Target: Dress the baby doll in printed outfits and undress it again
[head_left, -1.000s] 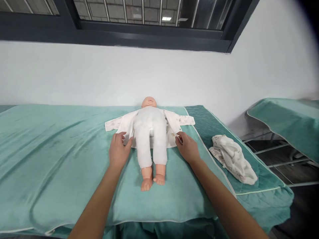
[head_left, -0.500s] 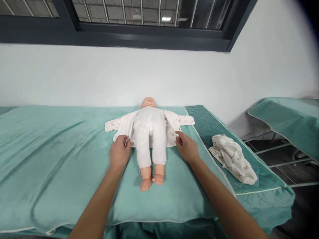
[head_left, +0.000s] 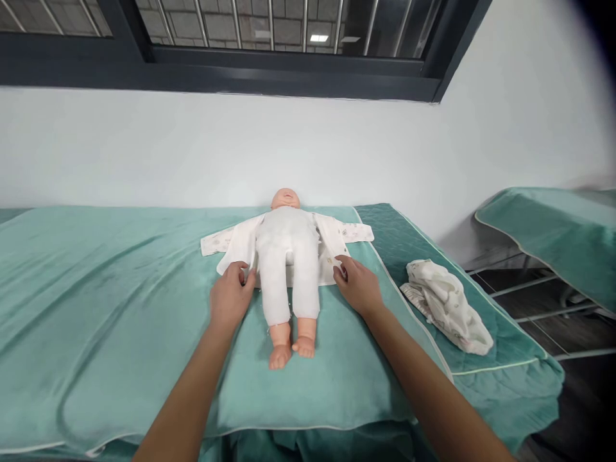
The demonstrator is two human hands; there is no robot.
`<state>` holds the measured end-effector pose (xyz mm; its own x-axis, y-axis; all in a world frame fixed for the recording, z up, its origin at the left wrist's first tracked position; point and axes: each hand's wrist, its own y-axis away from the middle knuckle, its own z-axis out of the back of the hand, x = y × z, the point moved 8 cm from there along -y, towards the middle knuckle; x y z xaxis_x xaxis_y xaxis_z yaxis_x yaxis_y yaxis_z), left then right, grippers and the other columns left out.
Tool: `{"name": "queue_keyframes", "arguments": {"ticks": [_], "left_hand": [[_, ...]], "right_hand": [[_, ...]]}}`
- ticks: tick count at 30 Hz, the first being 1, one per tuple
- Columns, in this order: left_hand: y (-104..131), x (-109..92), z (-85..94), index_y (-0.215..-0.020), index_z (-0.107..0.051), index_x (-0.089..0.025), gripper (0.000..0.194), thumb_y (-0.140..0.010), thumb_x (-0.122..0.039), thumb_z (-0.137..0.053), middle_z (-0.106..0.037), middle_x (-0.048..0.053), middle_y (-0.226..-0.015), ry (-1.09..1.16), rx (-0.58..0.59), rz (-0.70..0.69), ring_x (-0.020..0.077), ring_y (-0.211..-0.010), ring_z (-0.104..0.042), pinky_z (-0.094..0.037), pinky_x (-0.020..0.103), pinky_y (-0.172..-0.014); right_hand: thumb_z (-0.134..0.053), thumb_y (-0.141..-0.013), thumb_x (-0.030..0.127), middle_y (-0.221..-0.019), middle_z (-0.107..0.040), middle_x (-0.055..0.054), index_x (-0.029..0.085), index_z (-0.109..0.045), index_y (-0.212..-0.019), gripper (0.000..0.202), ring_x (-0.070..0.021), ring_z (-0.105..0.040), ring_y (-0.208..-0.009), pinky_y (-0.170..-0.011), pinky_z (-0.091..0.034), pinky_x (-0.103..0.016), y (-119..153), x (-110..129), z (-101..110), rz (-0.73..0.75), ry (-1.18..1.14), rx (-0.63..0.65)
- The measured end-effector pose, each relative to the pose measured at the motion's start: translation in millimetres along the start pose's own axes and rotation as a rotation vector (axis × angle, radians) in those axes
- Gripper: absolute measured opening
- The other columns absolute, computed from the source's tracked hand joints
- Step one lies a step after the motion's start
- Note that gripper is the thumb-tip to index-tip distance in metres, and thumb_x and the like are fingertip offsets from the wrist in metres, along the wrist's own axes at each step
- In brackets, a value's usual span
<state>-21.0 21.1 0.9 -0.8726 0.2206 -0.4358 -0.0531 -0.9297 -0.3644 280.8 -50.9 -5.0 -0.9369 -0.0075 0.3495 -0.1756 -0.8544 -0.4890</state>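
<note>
On the green cloth-covered bed (head_left: 129, 333), a white-bodied baby doll (head_left: 287, 239) lies, head by the far edge. Its white printed cloth jacket (head_left: 332, 233) spreads behind, front not yet closed. Left hand (head_left: 231, 296) and right hand (head_left: 359, 286) are at its hem; whether either grip pinches, I cannot tell.

**White wall (head_left: 308, 141), barred window (head_left: 289, 77), crumpled cloth (head_left: 447, 307)**

Beyond both hands (head_left: 231, 295), the wall rose to the dark-framed window. Right of the right hand, the white cloth lay bundled on a quilted green cover (head_left: 507, 351). Farther right, a lighter green sheet (head_left: 553, 224) hung above metal rods (head_left: 558, 313). Left of the left hand, a green blanket (head_left: 120, 308) spread in creases.
</note>
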Motion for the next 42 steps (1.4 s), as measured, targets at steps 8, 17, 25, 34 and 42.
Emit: {"name": "queue_keyframes", "arguments": {"ticks": [8,17,25,34,42], "left_hand": [[1.1,2.6,6.7,-0.102,-0.057,-0.022,0.030,-0.092,-0.047,-0.045,-0.053,-0.003,-0.065,0.077,-0.043,0.031,0.0168,-0.064,-0.053,-0.030,0.026,-0.058],[38.5,-7.4,22.3,-0.095,-0.060,-0.021,0.023,-0.093,-0.041,-0.049,-0.066,0.000,-0.080,0.367,-0.039,-0.049,0.0150,-0.071,-0.058,-0.042,0.026,-0.070],[131.4,-36.2,21.8,-0.108,-0.064,-0.023,0.026,-0.094,-0.042,-0.051,-0.066,0.002,-0.088,0.495,0.196,-0.238,0.0162,-0.077,-0.061,-0.048,0.028,-0.072],[157.7,-71.5,11.6,-0.128,-0.059,-0.028,0.034,-0.095,-0.026,-0.048,-0.060,0.006,-0.096,0.159,0.097,-0.508,0.0192,-0.086,-0.060,-0.049,0.032,-0.074],[161.0,-77.1,17.9,-0.128,-0.058,-0.025,0.043,-0.090,-0.012,-0.043,-0.056,0.008,-0.100,-0.050,0.085,-0.536,0.0227,-0.089,-0.057,-0.050,0.035,-0.073]], "right_hand": [[-0.043,-0.099,0.034,-0.085,-0.065,-0.003,0.020,-0.061,-0.108,0.024,-0.0177,-0.060,-0.080,-0.073,-0.043,-0.029,13.1,-3.8,20.1,-0.001,-0.087,-0.126],[-0.045,-0.097,0.030,-0.117,-0.063,-0.012,0.018,-0.058,-0.117,0.026,-0.0296,-0.055,-0.110,-0.089,-0.043,-0.041,86.6,-70.5,86.1,0.045,0.392,-0.044],[-0.044,-0.096,0.044,-0.106,-0.062,-0.016,0.017,-0.059,-0.111,0.035,-0.0320,-0.056,-0.096,-0.076,-0.043,-0.041,122.2,-124.3,122.6,-0.081,0.636,0.016],[-0.048,-0.092,0.044,-0.099,-0.066,-0.009,0.021,-0.060,-0.097,0.026,-0.0233,-0.062,-0.081,-0.064,-0.039,-0.031,98.2,-149.7,111.8,-0.195,0.379,0.198],[-0.055,-0.086,0.053,-0.062,-0.054,0.002,0.022,-0.059,-0.083,0.031,-0.0164,-0.051,-0.059,-0.056,-0.037,-0.028,106.6,-114.3,153.0,-0.297,-0.013,0.093]]}}
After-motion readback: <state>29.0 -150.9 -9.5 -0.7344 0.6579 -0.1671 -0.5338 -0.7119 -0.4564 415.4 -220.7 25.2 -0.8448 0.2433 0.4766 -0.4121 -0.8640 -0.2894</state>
